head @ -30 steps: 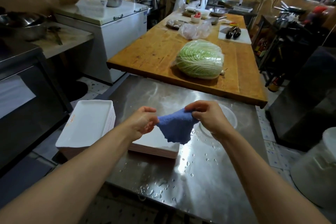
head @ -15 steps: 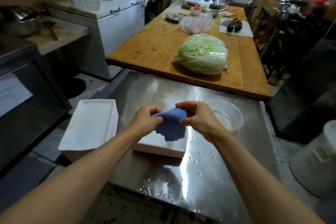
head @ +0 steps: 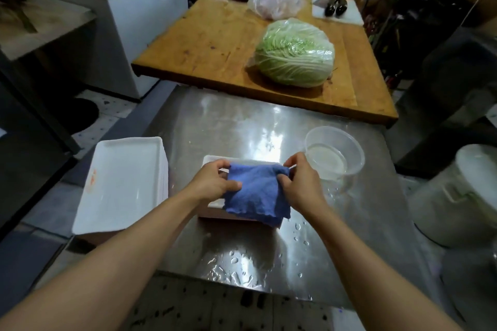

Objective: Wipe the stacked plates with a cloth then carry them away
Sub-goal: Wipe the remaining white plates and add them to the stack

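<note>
A blue cloth (head: 256, 192) is stretched flat between my two hands just above a small stack of white rectangular plates (head: 215, 208) on the steel table (head: 242, 121). My left hand (head: 212, 184) pinches the cloth's left edge. The cloth's right edge is pinched by my right hand (head: 298, 183). The cloth and my hands hide most of that stack. A taller stack of white rectangular plates (head: 121, 183) stands at the table's left edge.
A clear plastic bowl with water (head: 334, 153) sits right of my hands. Water drops lie on the steel near the front edge. Behind is a wooden table (head: 215, 43) with a wrapped cabbage (head: 294, 52). A white bucket (head: 457, 196) stands on the right.
The cloth was bunched between my hands; now they have drawn apart and spread it out wide and flat over the small plate stack. The view has tilted downward.
</note>
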The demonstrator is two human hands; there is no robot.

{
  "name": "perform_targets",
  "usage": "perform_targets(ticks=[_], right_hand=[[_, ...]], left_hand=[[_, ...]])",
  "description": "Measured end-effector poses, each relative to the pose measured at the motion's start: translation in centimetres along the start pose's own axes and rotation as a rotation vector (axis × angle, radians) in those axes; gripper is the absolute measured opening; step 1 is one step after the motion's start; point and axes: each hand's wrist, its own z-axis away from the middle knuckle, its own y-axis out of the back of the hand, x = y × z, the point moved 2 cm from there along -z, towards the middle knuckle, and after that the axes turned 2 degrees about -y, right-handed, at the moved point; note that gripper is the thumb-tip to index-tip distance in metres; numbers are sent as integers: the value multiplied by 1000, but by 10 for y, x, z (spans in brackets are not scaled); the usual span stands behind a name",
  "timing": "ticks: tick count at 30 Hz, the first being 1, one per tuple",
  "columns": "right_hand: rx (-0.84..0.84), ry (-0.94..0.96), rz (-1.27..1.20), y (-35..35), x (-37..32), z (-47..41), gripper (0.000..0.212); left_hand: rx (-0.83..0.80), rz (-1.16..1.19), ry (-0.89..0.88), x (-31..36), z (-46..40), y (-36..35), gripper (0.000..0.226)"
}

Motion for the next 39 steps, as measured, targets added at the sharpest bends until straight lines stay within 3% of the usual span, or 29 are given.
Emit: perform_targets(ticks=[4, 7, 10, 13, 17, 21, 24, 27, 29, 33, 39], right_hand=[[-48, -34, 140, -20, 13, -11, 19], [-64, 30, 296, -32, 19, -5, 35], [-72, 132, 299, -43, 17, 6, 32], [-139, 213, 363, -57, 19, 11, 33], [-251, 293, 524, -69, 27, 16, 36], [-334, 420, 647, -94, 21, 31, 43], [-369, 455, 620, -117, 7, 35, 44], [-376, 480, 514, -134, -10, 32, 45], [-375, 503, 484, -142, -17, 22, 46], [-336, 537, 527, -147, -23, -11, 57], [-180, 571, 647, -143, -20, -28, 46]], left_hand=[[86, -243, -11, -19, -17, -2, 54], [224, -432, -71, -29, -18, 11, 45], [369, -540, -100, -35, -15, 30, 34], [436, -577, -31, -44, -13, 43, 37], [373, -617, 104, -60, -12, 45, 44], [393, -599, 79, -61, -10, 47, 35], [408, -561, 78, -59, -11, 50, 31], [364, -540, 85, -60, -15, 51, 14], [326, -537, 64, -62, -16, 52, 8], [289, -617, 32, -64, -17, 50, 26], [307, -694, 28, -68, -18, 44, 32]])
